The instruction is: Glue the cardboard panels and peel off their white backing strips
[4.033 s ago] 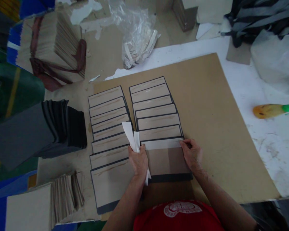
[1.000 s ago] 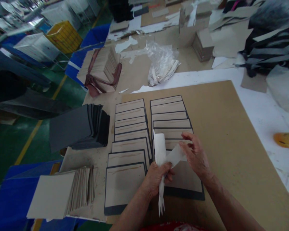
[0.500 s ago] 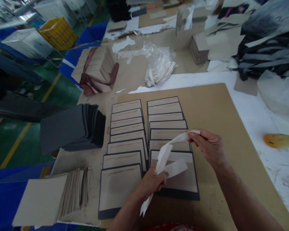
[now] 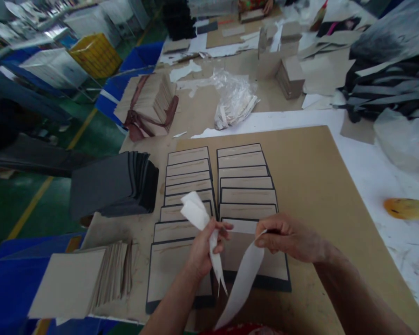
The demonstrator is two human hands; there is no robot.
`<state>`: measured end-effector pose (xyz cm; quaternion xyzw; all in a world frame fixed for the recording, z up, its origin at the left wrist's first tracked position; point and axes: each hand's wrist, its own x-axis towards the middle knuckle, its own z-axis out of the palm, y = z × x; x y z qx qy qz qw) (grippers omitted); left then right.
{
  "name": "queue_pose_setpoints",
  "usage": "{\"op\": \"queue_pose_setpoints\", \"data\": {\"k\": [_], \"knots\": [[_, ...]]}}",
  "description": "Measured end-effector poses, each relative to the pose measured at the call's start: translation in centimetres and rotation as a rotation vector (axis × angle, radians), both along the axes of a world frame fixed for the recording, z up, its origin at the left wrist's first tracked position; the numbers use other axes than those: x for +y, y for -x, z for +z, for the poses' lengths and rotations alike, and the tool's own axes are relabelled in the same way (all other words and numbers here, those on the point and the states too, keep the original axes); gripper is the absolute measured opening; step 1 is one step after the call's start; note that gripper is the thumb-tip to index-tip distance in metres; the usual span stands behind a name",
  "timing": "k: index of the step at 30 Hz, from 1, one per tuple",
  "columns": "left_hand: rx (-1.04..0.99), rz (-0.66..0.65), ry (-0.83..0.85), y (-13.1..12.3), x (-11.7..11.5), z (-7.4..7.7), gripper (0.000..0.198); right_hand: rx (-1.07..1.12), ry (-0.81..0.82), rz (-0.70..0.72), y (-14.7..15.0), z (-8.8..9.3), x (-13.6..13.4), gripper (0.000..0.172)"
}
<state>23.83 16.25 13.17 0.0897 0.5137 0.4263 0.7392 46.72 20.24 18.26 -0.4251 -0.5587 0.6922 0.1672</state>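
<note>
My left hand point(image 4: 204, 249) is closed around a small bunch of white strips point(image 4: 195, 210), which stick out above and below the fingers. Between thumb and fingers, my right hand point(image 4: 286, 237) pinches the end of a single white strip point(image 4: 242, 281) that hangs down toward my body. Under both hands lie two columns of overlapping beige boards with dark edges, a left column point(image 4: 178, 265) and a right column point(image 4: 247, 195). The nearest board of the right column carries a white strip point(image 4: 238, 226) along its top and is partly hidden by my right hand.
A brown board point(image 4: 307, 186) lies under the columns. At left stand a stack of dark sheets point(image 4: 101, 184) and a stack of beige boards point(image 4: 68, 284). Farther back are a tied bundle of boards point(image 4: 150, 102) and a clear plastic bag point(image 4: 233, 100). A yellow-orange brush-like object point(image 4: 405, 208) lies at right.
My right hand has moved down and left, and its strip now hangs apart from the bunch. My left hand has risen and turned with its strips. The view has shifted slightly.
</note>
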Motion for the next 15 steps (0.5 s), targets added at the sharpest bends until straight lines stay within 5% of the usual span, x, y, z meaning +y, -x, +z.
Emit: {"op": "queue_pose_setpoints", "data": {"k": [5,11,15], "knots": [[-0.143,-0.158,0.047,-2.0,-1.0,0.7,0.078,-0.163,-0.100,-0.026,3.5,-0.7,0.1,0.026],[-0.009,-0.056,0.005,-1.8,-1.7,2.0,0.048,-0.236,-0.289,-0.227,4.2,-1.1,-0.2,0.013],[-0.010,-0.012,0.066,-0.8,-1.6,1.9,0.038,0.097,-0.284,-0.392,3.9,2.0,-1.4,0.021]]}}
